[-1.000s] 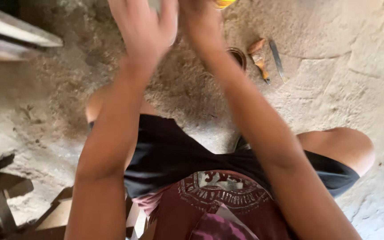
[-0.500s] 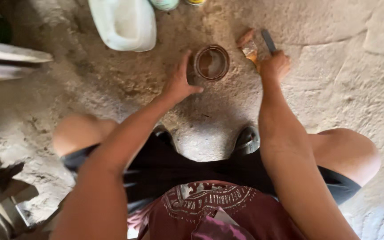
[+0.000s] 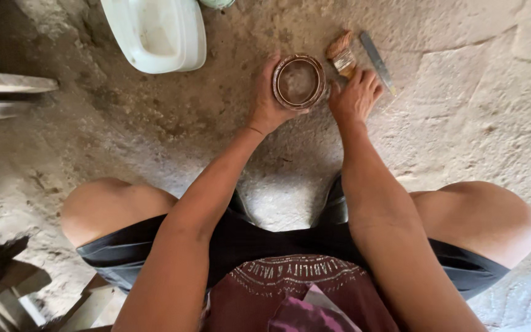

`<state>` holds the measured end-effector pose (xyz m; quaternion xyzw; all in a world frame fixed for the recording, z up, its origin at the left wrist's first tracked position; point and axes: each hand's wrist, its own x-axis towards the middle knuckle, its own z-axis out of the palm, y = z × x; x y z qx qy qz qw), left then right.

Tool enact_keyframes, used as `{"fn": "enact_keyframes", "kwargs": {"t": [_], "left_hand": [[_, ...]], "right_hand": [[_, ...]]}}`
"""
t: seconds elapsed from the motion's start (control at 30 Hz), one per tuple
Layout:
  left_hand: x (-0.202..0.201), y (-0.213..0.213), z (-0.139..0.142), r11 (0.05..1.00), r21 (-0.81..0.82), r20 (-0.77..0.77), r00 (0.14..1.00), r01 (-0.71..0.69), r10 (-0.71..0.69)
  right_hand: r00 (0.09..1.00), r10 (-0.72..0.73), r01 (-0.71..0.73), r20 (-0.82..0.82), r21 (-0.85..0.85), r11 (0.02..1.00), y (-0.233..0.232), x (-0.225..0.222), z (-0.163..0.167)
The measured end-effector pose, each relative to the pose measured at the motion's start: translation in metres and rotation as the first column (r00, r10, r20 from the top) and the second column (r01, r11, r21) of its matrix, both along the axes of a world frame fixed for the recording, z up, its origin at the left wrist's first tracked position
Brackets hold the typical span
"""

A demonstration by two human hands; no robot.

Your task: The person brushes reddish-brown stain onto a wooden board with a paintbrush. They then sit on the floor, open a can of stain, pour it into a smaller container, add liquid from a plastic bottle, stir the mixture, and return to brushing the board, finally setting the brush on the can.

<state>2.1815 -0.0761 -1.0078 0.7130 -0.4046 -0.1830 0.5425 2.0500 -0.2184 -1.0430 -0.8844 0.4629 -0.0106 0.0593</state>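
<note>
We see a round tin [image 3: 298, 82], open, rim brown and stained, standing upright on the dirt floor. Just right of it lies a brush [image 3: 342, 56] with a brown handle and metal ferrule, flat, angled away from us.

Person's in black shorts [image 3: 155, 246] and a maroon tee [image 3: 290, 295] with a pale printed ring design; arms bare, no sleeves showing.
</note>
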Motion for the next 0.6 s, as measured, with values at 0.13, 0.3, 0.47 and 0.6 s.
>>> {"fn": "enact_keyframes", "kwargs": {"t": [0.13,0.3,0.47,0.6], "left_hand": [[0.008,-0.008,0.032,0.998,0.069,0.071,0.997,-0.004,-0.001],[0.015,-0.014,0.070,1.000,0.029,0.013,1.000,0.005,-0.006],[0.018,-0.026,0.097,0.999,0.034,-0.110,0.993,-0.031,0.035],[0.010,-0.046,0.114,0.998,-0.065,-0.188,0.982,-0.017,0.004]], "right_hand": [[0.988,-0.112,0.131,-0.105,0.195,0.972,-0.006,-0.001,0.000],[0.960,-0.210,0.199,0.185,0.075,0.977,-0.024,-0.002,0.010],[0.933,-0.196,0.233,0.303,-0.092,0.968,-0.006,0.016,0.040],[0.890,-0.201,0.189,0.410,0.070,0.979,0.006,0.032,0.082]]}}
